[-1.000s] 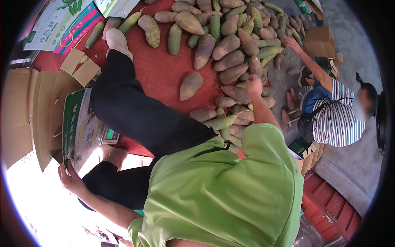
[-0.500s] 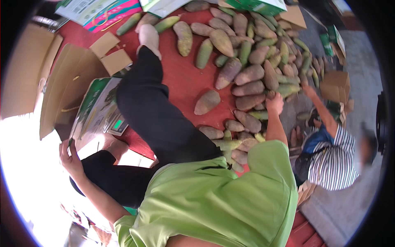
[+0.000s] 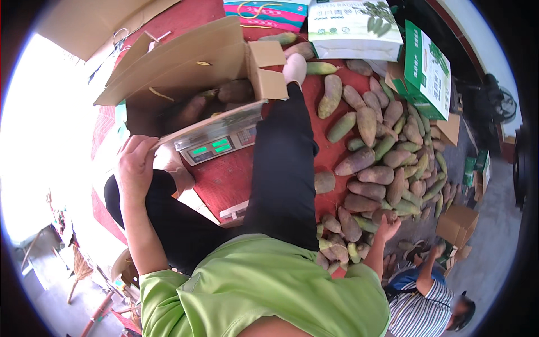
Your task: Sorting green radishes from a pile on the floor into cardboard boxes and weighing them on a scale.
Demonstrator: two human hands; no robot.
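Head view: my left grip point(image 3: 136, 160) clamps the carton point(image 3: 179, 67), right grip point(image 3: 388, 227) a radish point(image 3: 382, 215); apparently selecting; next calls for lifting clear.

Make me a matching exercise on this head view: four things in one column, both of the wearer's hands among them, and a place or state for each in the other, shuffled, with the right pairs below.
Things:
1. scale
2. right hand
3. carton by the left hand
4. left hand

Places or states:
A. on the carton's edge
B. its readouts lit green
C. against a radish
D. open at the top, with radishes inside

Right pairs: 1-B, 2-C, 3-D, 4-A
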